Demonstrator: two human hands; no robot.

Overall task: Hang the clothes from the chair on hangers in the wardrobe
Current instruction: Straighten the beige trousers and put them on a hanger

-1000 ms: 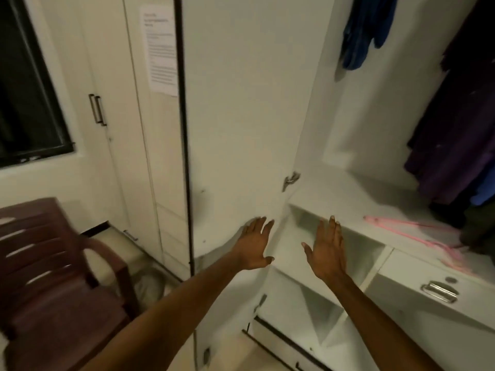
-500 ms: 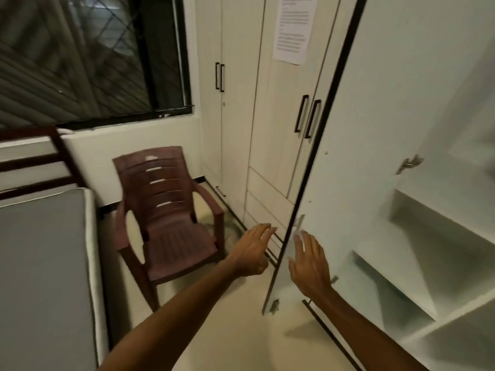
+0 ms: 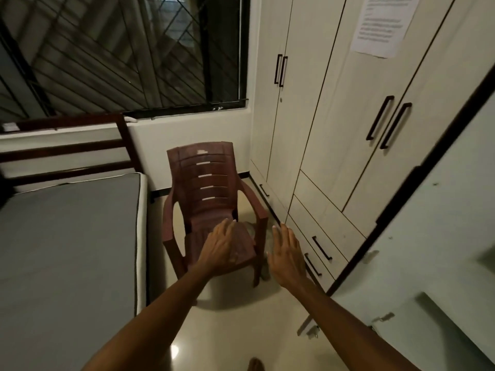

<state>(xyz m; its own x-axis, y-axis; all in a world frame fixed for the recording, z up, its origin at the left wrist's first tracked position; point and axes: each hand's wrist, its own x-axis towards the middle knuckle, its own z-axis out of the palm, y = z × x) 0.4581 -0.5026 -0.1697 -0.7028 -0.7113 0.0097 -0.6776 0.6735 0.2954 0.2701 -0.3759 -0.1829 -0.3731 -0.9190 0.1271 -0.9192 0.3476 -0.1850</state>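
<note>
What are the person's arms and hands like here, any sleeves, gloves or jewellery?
Both forearms are bare as far as the picture shows, with no sleeve in view. The left hand and right hand wear no gloves, and no watch, bracelet or ring can be seen. The fingernails look pale at the tips.

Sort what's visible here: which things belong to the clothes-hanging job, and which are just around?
Job:
- brown chair, no clothes visible on its seat
- open wardrobe door
- left hand and right hand, both empty, fingers extended

Just around:
- bed
- window
- closed cupboards with a paper notice
</note>
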